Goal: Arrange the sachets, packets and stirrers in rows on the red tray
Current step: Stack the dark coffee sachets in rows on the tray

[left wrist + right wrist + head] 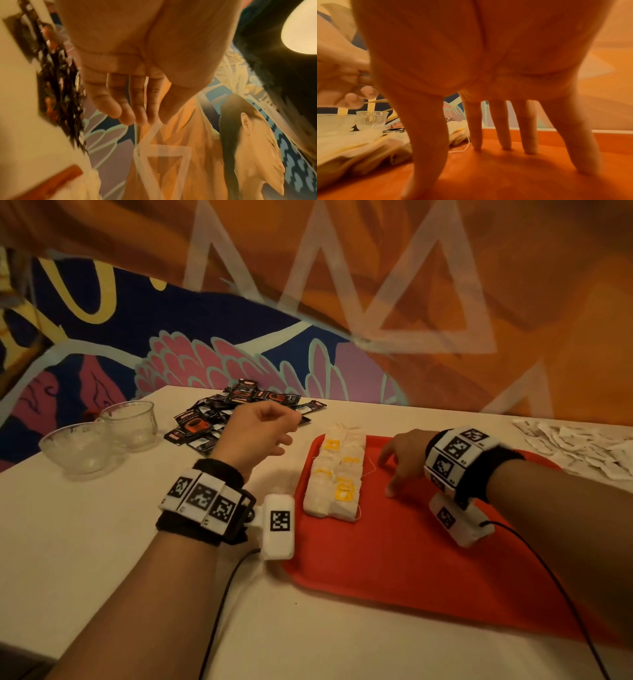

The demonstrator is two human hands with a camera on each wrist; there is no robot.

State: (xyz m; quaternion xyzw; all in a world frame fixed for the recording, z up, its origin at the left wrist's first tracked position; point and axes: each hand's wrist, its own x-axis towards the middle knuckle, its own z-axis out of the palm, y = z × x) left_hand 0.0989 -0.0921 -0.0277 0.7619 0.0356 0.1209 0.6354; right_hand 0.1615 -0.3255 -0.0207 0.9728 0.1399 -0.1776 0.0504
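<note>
- The right hand (402, 462) is spread wide, holding nothing; its straight fingertips (505, 146) press down on the bare floor of the red tray (394, 559).
- Just to that hand's left, close to the thumb, lies a row of tea bags (337, 474) along the tray's left part, their loose strings trailing toward the fingers.
- The left hand (258, 433) hovers above the surface with fingers loosely curled and nothing between them, just in front of the pile of black sachets (219, 419) that lies beyond it, off the tray.
- Further left of that hand stand two glass cups (102, 436); well to the right of the right hand is a heap of white packets (582, 446), also off the tray.
- Risks, as I judge them: a string could snag on the right thumb and drag the row crooked; a careless grab into the black pile could scatter it or knock the cups; the wrist cables could sweep the tray.
</note>
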